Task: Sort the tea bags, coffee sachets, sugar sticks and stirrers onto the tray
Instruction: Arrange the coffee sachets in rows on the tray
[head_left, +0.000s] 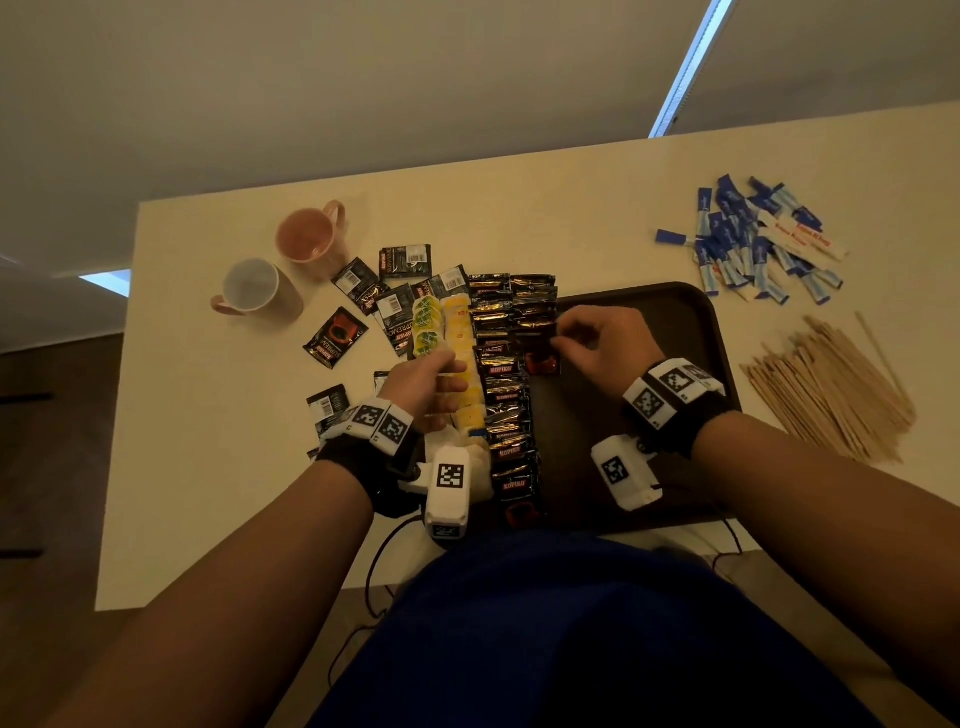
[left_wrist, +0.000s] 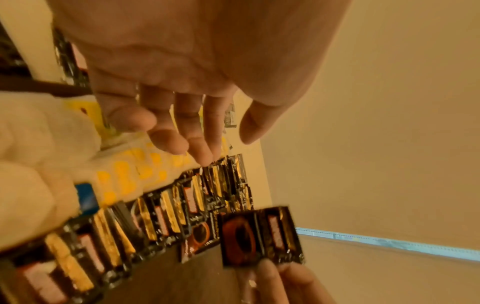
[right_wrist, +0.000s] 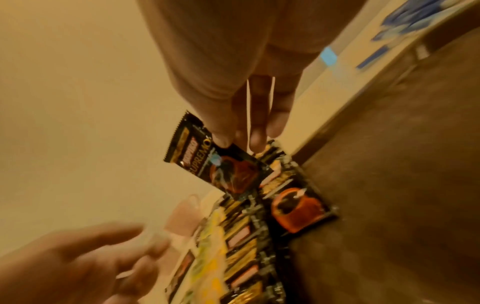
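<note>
A black coffee sachet hangs pinched between the thumb and fingertips of the right hand, held just above the far end of the row of coffee sachets that runs along the left part of the dark tray. The left hand hovers to the sachet's left over the yellow tea bags beside that row, its fingers loosely spread and holding nothing. Further out on the table, loose sachets and two mugs lie to the left, with the blue sugar sticks and wooden stirrers in heaps to the right of the tray.
</note>
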